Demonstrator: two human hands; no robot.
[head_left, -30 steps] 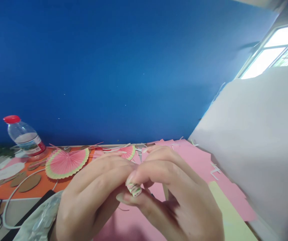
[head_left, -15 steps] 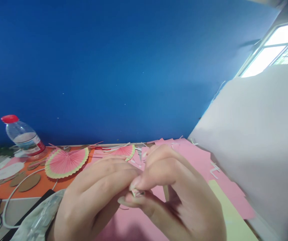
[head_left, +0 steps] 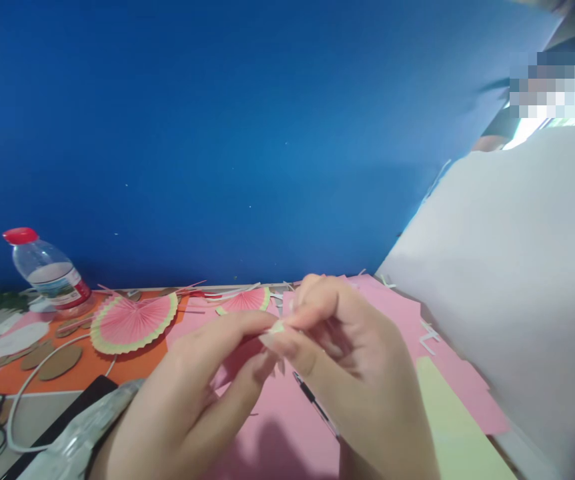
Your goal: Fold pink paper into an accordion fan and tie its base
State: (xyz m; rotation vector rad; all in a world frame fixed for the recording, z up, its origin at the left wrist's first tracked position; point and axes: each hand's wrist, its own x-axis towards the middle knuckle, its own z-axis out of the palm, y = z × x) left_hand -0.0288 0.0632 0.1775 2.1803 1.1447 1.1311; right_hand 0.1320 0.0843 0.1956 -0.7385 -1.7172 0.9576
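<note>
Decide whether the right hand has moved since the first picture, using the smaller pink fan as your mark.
Yes: the right hand, pinching a small pale piece, has its fingertips higher in view, closer to the smaller pink fan.

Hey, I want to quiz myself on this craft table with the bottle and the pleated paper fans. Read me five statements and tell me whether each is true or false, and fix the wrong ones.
1. The right hand pinches a small pale piece between thumb and finger. True.
2. The pen is in the left hand's grip. False: the pen lies on the pink paper.
3. The larger pleated fan has a yellow-green edge. True.
4. The bottle's cap is blue. False: the cap is red.
5. The pale yellow sheet is to the right of the orange sheet. True.
</note>
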